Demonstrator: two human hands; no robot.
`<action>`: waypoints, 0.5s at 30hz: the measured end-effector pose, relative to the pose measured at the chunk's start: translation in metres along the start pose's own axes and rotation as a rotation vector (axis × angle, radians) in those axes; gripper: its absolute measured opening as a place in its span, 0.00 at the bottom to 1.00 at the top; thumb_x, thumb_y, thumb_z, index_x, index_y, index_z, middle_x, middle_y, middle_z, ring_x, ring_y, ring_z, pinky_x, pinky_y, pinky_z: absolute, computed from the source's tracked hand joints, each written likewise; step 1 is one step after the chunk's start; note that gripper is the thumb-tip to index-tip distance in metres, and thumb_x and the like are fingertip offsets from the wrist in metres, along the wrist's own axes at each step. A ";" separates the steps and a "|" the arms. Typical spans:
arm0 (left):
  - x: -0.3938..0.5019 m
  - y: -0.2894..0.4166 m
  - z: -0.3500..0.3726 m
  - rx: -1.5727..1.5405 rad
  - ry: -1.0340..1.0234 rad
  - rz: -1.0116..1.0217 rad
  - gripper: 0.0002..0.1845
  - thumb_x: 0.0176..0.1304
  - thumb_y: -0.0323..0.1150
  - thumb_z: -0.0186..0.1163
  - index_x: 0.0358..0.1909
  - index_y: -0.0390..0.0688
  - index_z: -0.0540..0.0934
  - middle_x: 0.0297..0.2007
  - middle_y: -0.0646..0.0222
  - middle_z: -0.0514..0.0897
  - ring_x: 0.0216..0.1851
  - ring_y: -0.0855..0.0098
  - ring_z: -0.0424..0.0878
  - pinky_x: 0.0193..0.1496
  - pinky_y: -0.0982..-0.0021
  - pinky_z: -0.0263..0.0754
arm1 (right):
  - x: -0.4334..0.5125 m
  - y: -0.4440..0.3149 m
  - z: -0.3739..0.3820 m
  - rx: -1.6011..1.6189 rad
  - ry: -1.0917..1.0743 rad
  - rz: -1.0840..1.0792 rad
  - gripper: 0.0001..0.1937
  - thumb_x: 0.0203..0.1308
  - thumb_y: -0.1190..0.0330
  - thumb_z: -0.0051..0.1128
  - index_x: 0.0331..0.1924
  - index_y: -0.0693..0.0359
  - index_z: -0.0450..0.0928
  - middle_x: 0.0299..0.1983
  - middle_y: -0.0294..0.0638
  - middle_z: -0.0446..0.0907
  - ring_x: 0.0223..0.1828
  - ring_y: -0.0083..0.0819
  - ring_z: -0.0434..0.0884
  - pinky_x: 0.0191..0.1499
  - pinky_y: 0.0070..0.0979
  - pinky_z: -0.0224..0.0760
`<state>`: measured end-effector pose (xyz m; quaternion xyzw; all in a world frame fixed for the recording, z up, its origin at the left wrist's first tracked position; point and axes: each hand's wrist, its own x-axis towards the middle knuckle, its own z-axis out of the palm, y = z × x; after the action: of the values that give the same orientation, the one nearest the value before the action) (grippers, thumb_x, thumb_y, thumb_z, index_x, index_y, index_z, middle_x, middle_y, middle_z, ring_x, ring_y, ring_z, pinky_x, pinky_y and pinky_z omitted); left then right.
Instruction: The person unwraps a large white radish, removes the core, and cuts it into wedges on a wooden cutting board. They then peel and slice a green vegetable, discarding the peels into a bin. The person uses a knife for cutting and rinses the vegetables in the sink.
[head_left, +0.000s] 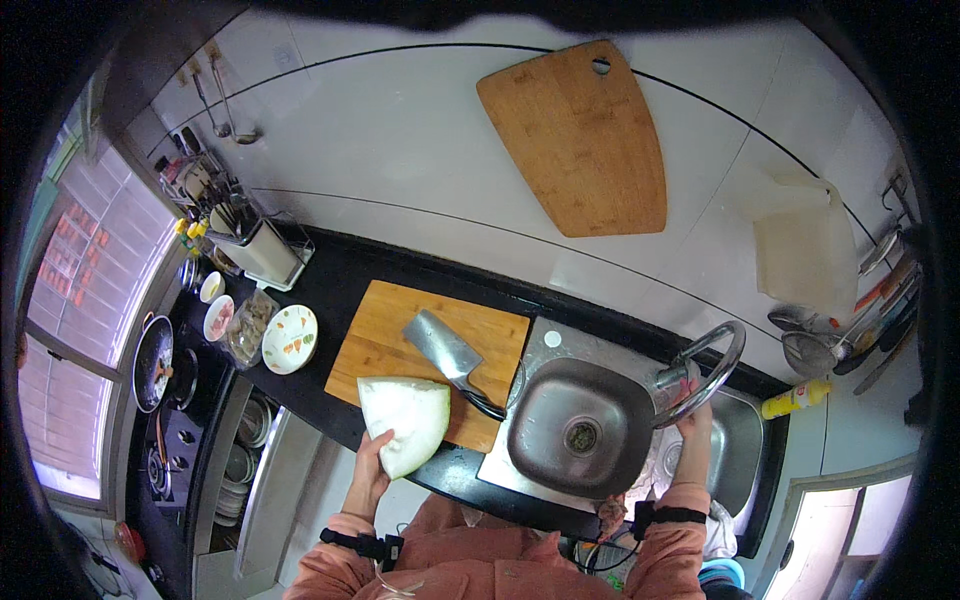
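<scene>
My left hand (370, 466) grips a large wedge of winter melon (409, 424) by its lower end, thumb on the white flesh. Pale green rind shows along the wedge's right side. It overlaps the front of the wooden cutting board (375, 330), and I cannot tell whether it rests there. On that board lies a cleaver (446, 349), blade to the upper left and dark handle towards the sink. My right hand (694, 416) reaches to the base of the chrome faucet (735, 352); the curved spout partly hides its fingers. No running water is visible in the steel sink basin (547, 420).
A second cutting board (585, 142) hangs on the wall. Left of the work board stand a patterned plate (290, 339), a clear bag of food (251, 330), small bowls and a knife holder (262, 255). A wok (153, 364) sits by the stove. Below, a drawer (259, 487) stands pulled out.
</scene>
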<state>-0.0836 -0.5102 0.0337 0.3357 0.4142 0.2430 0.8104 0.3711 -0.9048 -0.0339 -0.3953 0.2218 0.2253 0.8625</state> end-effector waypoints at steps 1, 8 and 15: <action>0.001 0.003 0.001 0.014 -0.007 -0.001 0.28 0.59 0.32 0.60 0.60 0.40 0.63 0.53 0.60 0.74 0.52 0.61 0.76 0.54 0.58 0.74 | -0.007 -0.010 0.002 -0.037 0.029 -0.014 0.09 0.61 0.66 0.57 0.40 0.62 0.75 0.31 0.37 0.79 0.28 0.29 0.78 0.29 0.23 0.76; 0.005 0.005 0.010 0.027 0.057 -0.059 0.29 0.59 0.30 0.58 0.61 0.39 0.61 0.54 0.56 0.73 0.53 0.59 0.76 0.53 0.58 0.75 | -0.025 0.051 0.023 0.145 -0.133 -0.364 0.08 0.62 0.69 0.51 0.37 0.67 0.75 0.35 0.45 0.80 0.33 0.34 0.80 0.37 0.26 0.76; 0.011 0.002 0.004 0.093 0.017 -0.058 0.27 0.59 0.31 0.58 0.60 0.39 0.62 0.54 0.58 0.74 0.52 0.61 0.76 0.54 0.59 0.74 | 0.004 0.127 -0.024 -0.825 -0.514 -0.218 0.10 0.57 0.79 0.52 0.41 0.77 0.74 0.46 0.53 0.77 0.48 0.37 0.77 0.58 0.31 0.70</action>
<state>-0.0741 -0.5032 0.0313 0.3588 0.4414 0.2030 0.7970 0.2978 -0.8481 -0.1240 -0.6561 -0.1480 0.2929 0.6795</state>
